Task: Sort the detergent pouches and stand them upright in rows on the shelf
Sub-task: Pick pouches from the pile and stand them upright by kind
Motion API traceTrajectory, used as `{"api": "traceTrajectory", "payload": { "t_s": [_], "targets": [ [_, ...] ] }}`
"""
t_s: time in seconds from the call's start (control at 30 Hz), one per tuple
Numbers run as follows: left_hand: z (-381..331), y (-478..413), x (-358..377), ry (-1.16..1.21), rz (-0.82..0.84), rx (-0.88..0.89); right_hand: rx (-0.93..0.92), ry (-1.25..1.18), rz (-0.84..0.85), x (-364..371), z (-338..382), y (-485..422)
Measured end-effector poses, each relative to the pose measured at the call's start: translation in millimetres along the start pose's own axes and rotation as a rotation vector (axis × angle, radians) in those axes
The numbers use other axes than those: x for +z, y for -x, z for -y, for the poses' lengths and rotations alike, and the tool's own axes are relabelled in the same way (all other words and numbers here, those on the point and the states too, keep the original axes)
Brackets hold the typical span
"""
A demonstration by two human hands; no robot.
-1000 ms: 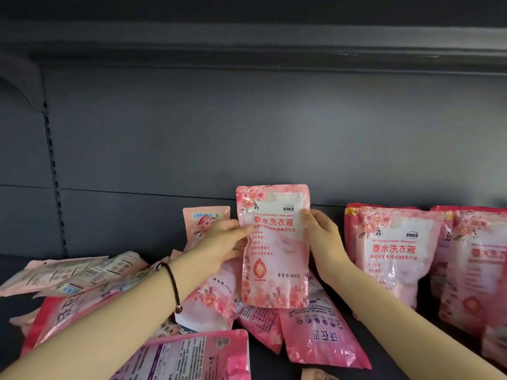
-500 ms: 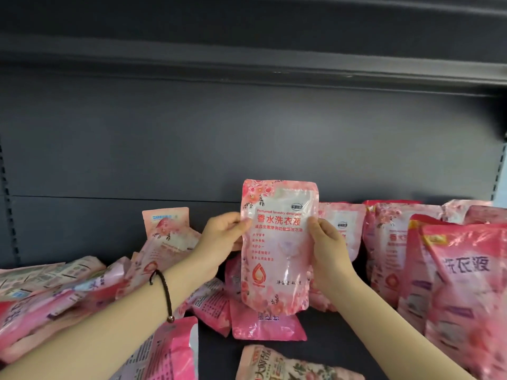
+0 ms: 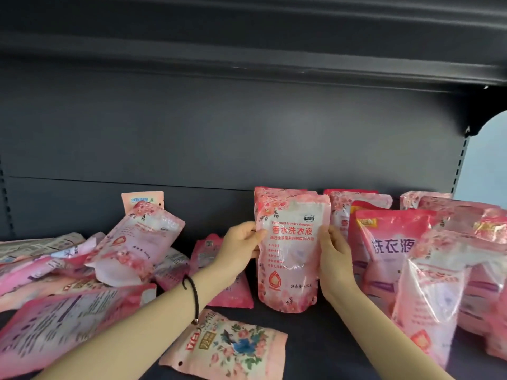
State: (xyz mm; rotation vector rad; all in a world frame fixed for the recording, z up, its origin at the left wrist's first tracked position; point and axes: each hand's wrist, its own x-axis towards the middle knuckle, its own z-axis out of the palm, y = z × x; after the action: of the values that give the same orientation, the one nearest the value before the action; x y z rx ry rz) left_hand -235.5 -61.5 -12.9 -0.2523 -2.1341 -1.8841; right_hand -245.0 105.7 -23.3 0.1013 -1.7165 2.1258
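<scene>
A pink floral detergent pouch (image 3: 290, 250) stands upright on the dark shelf (image 3: 315, 333), right in front of another pouch of the same kind. My left hand (image 3: 241, 248) pinches its left edge, thumb on the front. My right hand (image 3: 333, 256) grips its right edge. To the right, several pink pouches (image 3: 389, 242) stand upright in rows. To the left, a loose heap of pouches (image 3: 131, 248) lies flat or tilted.
A floral pouch with a blue flower (image 3: 233, 349) lies flat near the shelf's front edge, under my left forearm. Another pouch (image 3: 227, 283) lies flat behind my left wrist. The shelf's back panel (image 3: 219, 138) and the upper shelf's underside (image 3: 247, 50) close the space.
Both hands carried the pouch to the right and set it down upright beside the standing rows. My view swung right, so more standing pouches show.
</scene>
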Motion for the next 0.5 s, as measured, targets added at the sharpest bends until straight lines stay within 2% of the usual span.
{"api": "traceTrajectory", "payload": {
  "t_s": [0.2, 0.3, 0.4, 0.5],
  "targets": [
    [2.0, 12.6, 12.8, -0.119, -0.058, 0.023, -0.115, 0.161, 0.03, -14.6, 1.8, 3.0],
    [-2.6, 19.7, -2.7, -0.425, -0.031, 0.029, -0.314, 0.266, 0.058, -19.7, 20.1, 11.2],
    [-13.9, 30.3, -30.1, -0.686, 0.013, 0.062, -0.552, 0.532, 0.118, -18.0, 33.0, 21.9],
    [-25.7, 40.1, -59.1, -0.892, 0.052, 0.061, -0.714, 0.772, 0.124, -9.7, 37.2, 23.5]
  ]
}}
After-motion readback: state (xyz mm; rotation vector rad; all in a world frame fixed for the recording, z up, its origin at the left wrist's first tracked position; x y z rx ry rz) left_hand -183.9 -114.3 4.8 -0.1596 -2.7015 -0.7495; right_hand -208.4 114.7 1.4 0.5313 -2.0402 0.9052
